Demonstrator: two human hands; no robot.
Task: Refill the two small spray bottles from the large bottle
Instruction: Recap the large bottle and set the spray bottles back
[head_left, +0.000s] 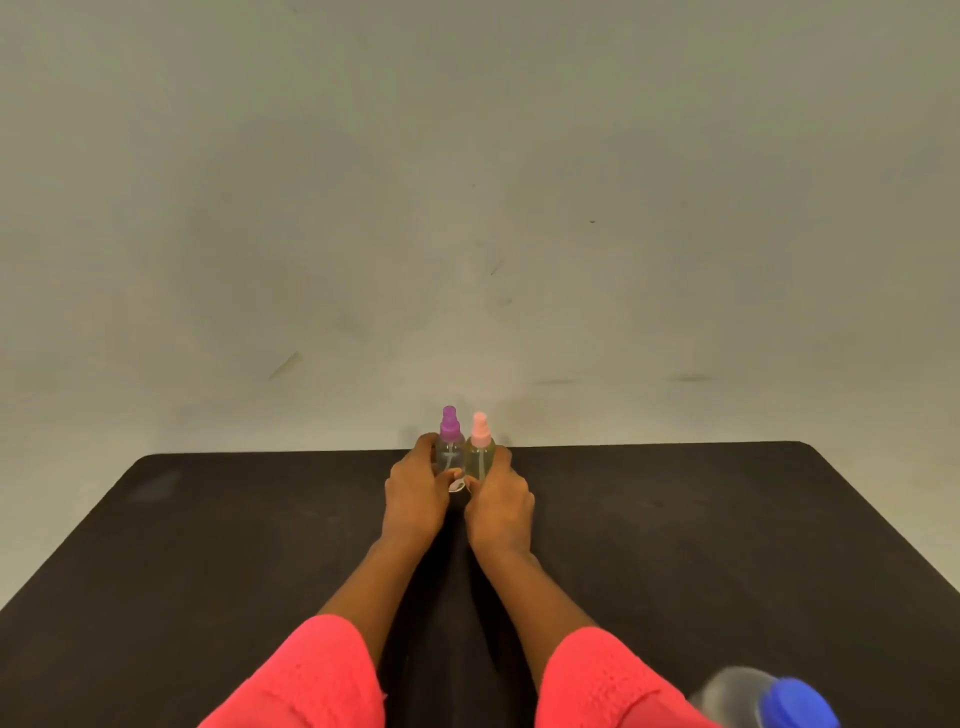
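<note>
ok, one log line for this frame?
left hand: on purple-top spray bottle | right hand: on pink-top spray bottle | both upright, capped, far table edge | large bottle: blue cap on, near right

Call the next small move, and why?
Probably draw both spray bottles toward the body. The left hand grips the purple-capped bottle and the right hand the pink-capped bottle, both still capped at the table's far edge, far from the large bottle at near right.
</note>
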